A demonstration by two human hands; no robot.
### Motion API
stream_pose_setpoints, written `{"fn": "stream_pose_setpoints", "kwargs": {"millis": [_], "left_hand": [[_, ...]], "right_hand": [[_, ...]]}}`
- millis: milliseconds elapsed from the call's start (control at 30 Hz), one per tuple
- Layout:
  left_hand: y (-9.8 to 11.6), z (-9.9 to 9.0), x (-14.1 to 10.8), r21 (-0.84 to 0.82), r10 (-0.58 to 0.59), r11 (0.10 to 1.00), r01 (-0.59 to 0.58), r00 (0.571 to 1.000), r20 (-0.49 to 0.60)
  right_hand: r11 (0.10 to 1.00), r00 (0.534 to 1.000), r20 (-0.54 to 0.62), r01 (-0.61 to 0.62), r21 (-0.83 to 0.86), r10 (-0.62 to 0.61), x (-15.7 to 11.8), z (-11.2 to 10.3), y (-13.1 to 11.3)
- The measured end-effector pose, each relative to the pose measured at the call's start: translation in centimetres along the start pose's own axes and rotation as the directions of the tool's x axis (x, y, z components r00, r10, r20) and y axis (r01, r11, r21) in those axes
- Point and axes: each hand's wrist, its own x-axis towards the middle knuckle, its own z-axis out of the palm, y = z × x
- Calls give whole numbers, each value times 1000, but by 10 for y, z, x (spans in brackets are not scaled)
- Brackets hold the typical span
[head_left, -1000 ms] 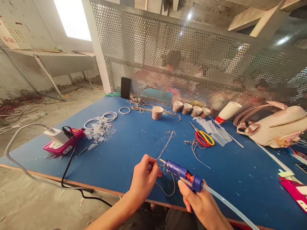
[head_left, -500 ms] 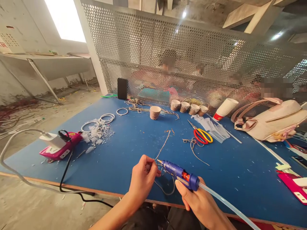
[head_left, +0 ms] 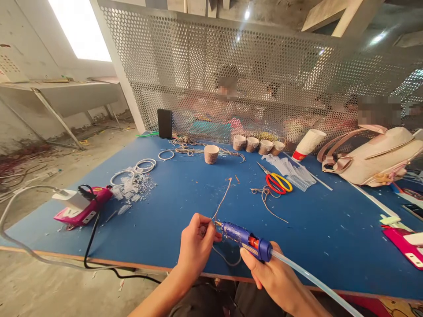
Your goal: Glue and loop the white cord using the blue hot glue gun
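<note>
My right hand (head_left: 271, 273) is wrapped round a blue hot glue gun (head_left: 243, 237), and a long clear glue stick (head_left: 310, 276) juts from its back end. The gun's nozzle points left, right by the fingertips of my left hand (head_left: 197, 242). Those fingers pinch a thin twine (head_left: 224, 198), which runs from them up the table; a grey-brown loop hangs to the right below. Whether the nozzle touches the twine I cannot tell. Farther back stands a small twine-wrapped cup (head_left: 211, 155). Scissors (head_left: 276, 181) with red and yellow handles lie to the right, beside a loose twine piece (head_left: 264, 200).
On the blue table (head_left: 185, 189) are white rings (head_left: 145, 165), glue scraps (head_left: 134, 187), a pink power strip (head_left: 82, 207) with plugs, and a phone (head_left: 164, 124). Along the mesh screen (head_left: 198, 57) stand several small cups (head_left: 252, 144), stacked paper cups (head_left: 309, 144), clear glue sticks (head_left: 292, 171) and a backpack (head_left: 373, 154).
My hands, the glue gun and the twine keep nearly the same pose. The camera view has shifted slightly, so the table items appear a little farther left.
</note>
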Motion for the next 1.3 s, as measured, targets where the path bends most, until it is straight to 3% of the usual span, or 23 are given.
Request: {"fn": "stream_pose_setpoints", "kwargs": {"millis": [267, 767, 933, 1300], "left_hand": [[3, -1, 0, -7, -1, 1000, 1, 1000, 4], [4, -3, 1, -5, -22, 1000, 22, 1000, -2], [4, -4, 2, 25, 9, 1000, -9, 1000, 0], [1, -4, -1, 179, 188, 968, -175, 981, -57]], "right_hand": [[995, 997, -8, 83, 52, -83, 3, 0, -7], [993, 995, 43, 90, 77, -94, 6, -5, -12], [977, 976, 48, 209, 45, -211, 12, -7, -17], [974, 971, 101, 223, -36, -219, 11, -7, -23]]}}
